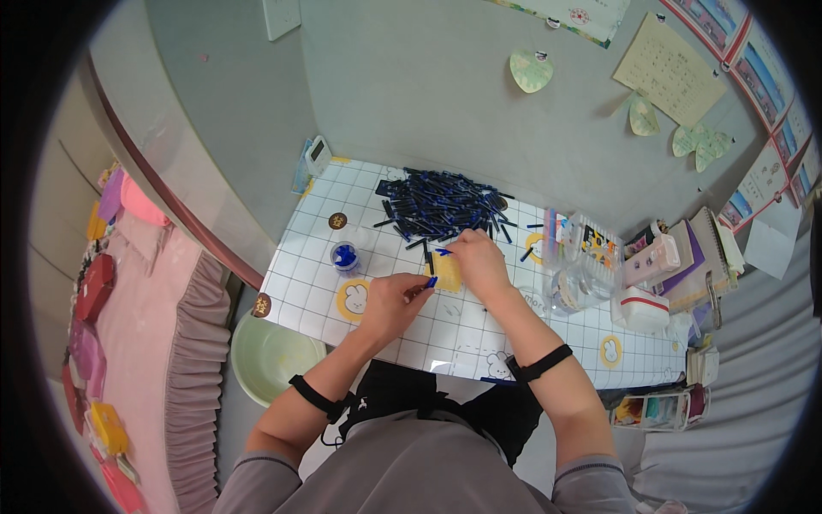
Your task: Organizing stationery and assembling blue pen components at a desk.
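Note:
Close together over the near middle of the table are both my hands. My left hand (396, 301) pinches a short blue stick (431, 282) between thumb and fingertips. Just beyond it, my right hand (476, 264) has its fingertips closed on another small blue piece (443, 252). Between the hands lies a yellow pad (449, 276), partly covered by my right fingers. A large heap of short black and dark blue sticks (445, 204) spreads behind them, with a few loose ones at its edge. Left of my hands stands a small clear jar (345, 257) with bright blue pieces inside.
The table wears a white checked cover (300, 283). A clear plastic container (575, 289), a white box (642, 310) and notebooks (698, 257) crowd its right end. A small white digital device (318, 155) stands at the far left corner. Below the left edge sits a pale green basin (270, 364).

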The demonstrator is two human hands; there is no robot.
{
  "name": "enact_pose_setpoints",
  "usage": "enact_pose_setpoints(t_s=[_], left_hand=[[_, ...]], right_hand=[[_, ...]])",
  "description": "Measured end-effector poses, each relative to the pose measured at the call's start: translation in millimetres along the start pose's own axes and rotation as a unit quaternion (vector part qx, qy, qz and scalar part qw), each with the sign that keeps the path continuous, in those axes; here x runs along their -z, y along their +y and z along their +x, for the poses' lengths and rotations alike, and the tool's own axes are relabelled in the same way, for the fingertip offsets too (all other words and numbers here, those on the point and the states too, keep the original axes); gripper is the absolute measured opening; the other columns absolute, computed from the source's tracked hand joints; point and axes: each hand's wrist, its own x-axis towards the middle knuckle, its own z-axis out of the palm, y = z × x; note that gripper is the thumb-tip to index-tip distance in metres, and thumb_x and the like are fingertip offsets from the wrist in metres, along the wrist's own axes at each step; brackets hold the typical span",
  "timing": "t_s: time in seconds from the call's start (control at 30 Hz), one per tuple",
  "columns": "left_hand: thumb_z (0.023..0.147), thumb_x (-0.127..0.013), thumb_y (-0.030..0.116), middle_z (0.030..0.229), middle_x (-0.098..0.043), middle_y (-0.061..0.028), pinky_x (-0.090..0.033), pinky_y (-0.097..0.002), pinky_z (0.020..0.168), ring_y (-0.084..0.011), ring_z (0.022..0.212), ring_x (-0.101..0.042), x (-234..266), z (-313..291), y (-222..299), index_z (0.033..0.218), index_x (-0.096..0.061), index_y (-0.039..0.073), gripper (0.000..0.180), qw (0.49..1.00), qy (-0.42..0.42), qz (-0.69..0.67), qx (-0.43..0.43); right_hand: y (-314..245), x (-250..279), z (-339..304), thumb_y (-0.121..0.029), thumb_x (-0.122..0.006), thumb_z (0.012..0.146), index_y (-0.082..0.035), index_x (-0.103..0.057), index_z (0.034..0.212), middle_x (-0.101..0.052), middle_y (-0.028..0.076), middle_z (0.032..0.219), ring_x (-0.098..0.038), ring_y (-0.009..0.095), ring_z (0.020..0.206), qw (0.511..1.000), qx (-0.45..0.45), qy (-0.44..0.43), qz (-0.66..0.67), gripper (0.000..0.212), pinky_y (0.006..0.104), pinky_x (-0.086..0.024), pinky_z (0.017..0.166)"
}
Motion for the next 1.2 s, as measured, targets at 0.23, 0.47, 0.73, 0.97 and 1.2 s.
enact_pose_setpoints(t_s=[0.23, 0.47, 0.73, 0.97, 1.2], left_hand=[[0.093, -0.083, 0.006, 0.091, -0.082, -0.0162, -0.062, -0.0303, 0.071, -0.0218, 0.074, -0.078, 5, -3, 0, 0.11, -0.081, -0.003, 0.02, 0.999, 0.02, -0.033, 0.013], [0.096, -0.083, 0.007, 0.096, -0.084, -0.0133, -0.062, -0.0276, 0.078, -0.0154, 0.083, -0.08, 2, -10, 4, 0.113, -0.08, -0.005, 0.022, 0.99, -0.025, -0.052, 0.127], [0.095, -0.084, 0.006, 0.102, -0.082, -0.0122, -0.062, -0.0278, 0.077, -0.0138, 0.084, -0.078, -36, -24, -1, 0.109, -0.079, -0.005, 0.018, 0.966, -0.077, -0.229, 0.09], [0.093, -0.085, 0.003, 0.098, -0.082, -0.0121, -0.063, -0.0286, 0.076, -0.0147, 0.083, -0.078, -37, -26, 5, 0.11, -0.081, -0.002, 0.018, 0.989, -0.123, -0.065, 0.042], [0.096, -0.082, 0.006, 0.097, -0.082, -0.0153, -0.063, -0.0318, 0.075, -0.0195, 0.081, -0.079, -33, -26, 10, 0.114, -0.082, 0.001, 0.019, 0.991, -0.135, -0.007, -0.011]], right_hand=[[3, -3, 1, -0.003, -0.071, 0.085, -0.01, -0.085, 0.1, -0.072, 0.008, 0.106, -0.065, 0.029, 0.108, 0.996, 0.036, 0.011, -0.077, 0.021, 0.0381, -0.057, 0.095], [-24, 36, -38, -0.006, -0.08, 0.092, -0.002, -0.079, 0.107, -0.074, 0.01, 0.101, -0.07, 0.025, 0.093, 0.975, -0.056, -0.025, 0.213, 0.015, 0.0355, -0.057, 0.085], [-51, 19, -125, -0.005, -0.081, 0.096, 0.0, -0.073, 0.107, -0.076, 0.01, 0.093, -0.072, 0.018, 0.08, 0.877, -0.205, 0.082, 0.426, 0.014, 0.0308, -0.058, 0.073], [-47, 10, -143, -0.001, -0.081, 0.094, 0.001, -0.073, 0.108, -0.076, 0.012, 0.092, -0.073, 0.021, 0.08, 0.897, -0.176, 0.135, 0.383, 0.016, 0.0317, -0.057, 0.071], [-48, 16, -144, -0.001, -0.084, 0.091, 0.0, -0.077, 0.109, -0.079, 0.015, 0.097, -0.078, 0.025, 0.08, 0.913, -0.159, 0.135, 0.351, 0.019, 0.0322, -0.061, 0.071]])
